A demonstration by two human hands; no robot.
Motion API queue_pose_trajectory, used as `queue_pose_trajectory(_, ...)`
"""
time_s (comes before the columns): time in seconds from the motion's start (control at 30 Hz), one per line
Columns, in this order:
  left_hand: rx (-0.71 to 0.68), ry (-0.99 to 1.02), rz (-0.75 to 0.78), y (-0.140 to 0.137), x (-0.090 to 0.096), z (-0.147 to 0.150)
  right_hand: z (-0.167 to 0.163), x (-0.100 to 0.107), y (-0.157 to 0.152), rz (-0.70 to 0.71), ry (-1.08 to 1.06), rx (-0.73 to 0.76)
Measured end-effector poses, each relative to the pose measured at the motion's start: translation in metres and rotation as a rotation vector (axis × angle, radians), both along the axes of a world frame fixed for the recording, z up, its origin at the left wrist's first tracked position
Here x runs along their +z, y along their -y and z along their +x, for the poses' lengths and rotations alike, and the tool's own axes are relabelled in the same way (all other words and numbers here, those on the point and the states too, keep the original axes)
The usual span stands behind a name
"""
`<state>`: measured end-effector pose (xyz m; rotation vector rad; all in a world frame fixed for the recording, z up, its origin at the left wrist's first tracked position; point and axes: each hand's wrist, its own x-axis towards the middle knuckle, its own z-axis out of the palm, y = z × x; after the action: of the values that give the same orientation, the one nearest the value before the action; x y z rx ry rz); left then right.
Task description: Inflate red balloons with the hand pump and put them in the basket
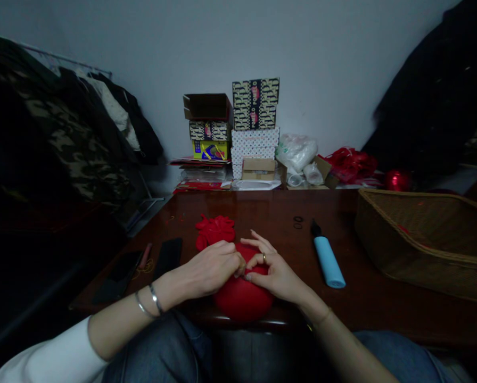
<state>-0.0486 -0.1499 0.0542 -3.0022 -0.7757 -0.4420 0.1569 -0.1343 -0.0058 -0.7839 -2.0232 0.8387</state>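
A round red balloon [243, 300] rests at the table's front edge, between my two hands. My left hand [218, 266] is closed, its fingertips pinching at the top of the balloon. From the other side, my right hand [273, 268] pinches the same spot with thumb and forefinger while its other fingers stretch out. The fingertips hide the neck of the balloon. Just beyond my left hand lies a heap of limp red balloons [216, 229]. To the right is a light blue hand pump [328, 260] with a black nozzle.
A wicker basket [422, 250] stands at the right on the brown table [262, 207]. Dark flat objects [169, 258] lie at the left. Two small dark rings [298, 222] lie near the pump. Stacked boxes [255, 143] and plastic bags [298, 151] line the back.
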Motion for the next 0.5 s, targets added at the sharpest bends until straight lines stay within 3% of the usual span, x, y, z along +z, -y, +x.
queue_pose_trajectory(0.37,0.064,-0.032,-0.029,0.001,-0.005,-0.01,0.001,-0.005,-0.003,-0.022,-0.12,0.03)
queue_pose_trajectory(0.5,0.105,0.057,-0.014,-0.001,-0.008,-0.014,0.001,-0.005,-0.003,-0.024,-0.142,0.021)
